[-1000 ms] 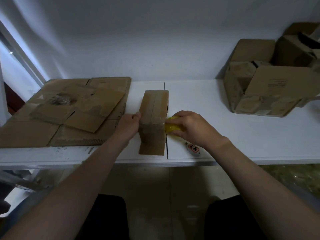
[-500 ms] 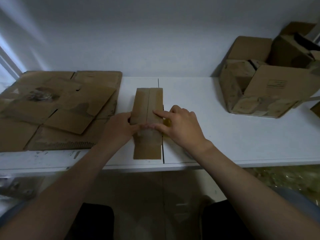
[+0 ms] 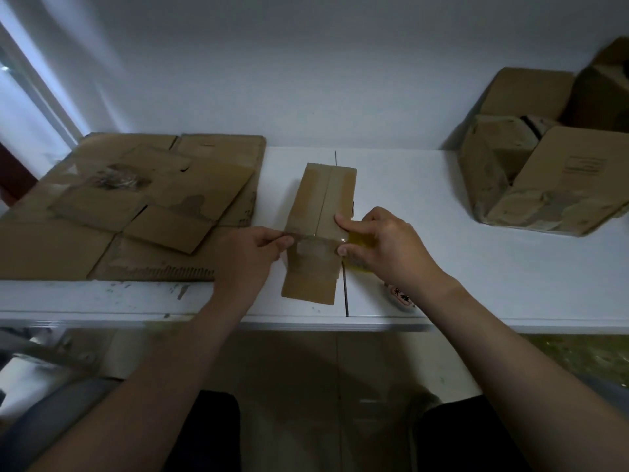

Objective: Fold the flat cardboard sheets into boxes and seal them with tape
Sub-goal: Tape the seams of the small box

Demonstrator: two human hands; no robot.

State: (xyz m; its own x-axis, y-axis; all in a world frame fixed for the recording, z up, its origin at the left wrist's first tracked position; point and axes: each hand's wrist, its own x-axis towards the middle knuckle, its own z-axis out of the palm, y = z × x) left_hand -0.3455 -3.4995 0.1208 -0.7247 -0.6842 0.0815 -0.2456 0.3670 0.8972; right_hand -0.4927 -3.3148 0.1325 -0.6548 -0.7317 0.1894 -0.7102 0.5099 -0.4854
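Head view: your left hand (image 3: pixel 245 255) and right hand (image 3: pixel 386 248) have moved apart since half a second ago. Then both lay on top of the box (image 3: pixel 321 199) with their fingertips meeting over its centre seam. Now each hand sits at one side edge of the box.

Your left fingers (image 3: pixel 272 241) are closed in a pinch on the end of a strip of tape (image 3: pixel 315 238) at the box's left edge. The clear strip runs across the box top to your right hand. That hand is curled round the yellow tape roll (image 3: pixel 360 241), which shows more plainly than it did half a second ago, when your flat hand mostly hid it. Your right forefinger and thumb rest on the box's right edge, above and below the strip.

The box stands in the middle of the white worktop (image 3: pixel 408 185) over the joint between its two panels, with its near end close to the front edge. It lies as it did a second ago, long side pointing away from you, with older tape visible on its near part.

The flat cardboard sheets (image 3: pixel 136 206) are stacked on the left of the worktop, well apart from the box. The folded boxes (image 3: pixel 544 172) are piled at the far right against the wall. A small printed sticker (image 3: pixel 401 296) lies just beside your right wrist.
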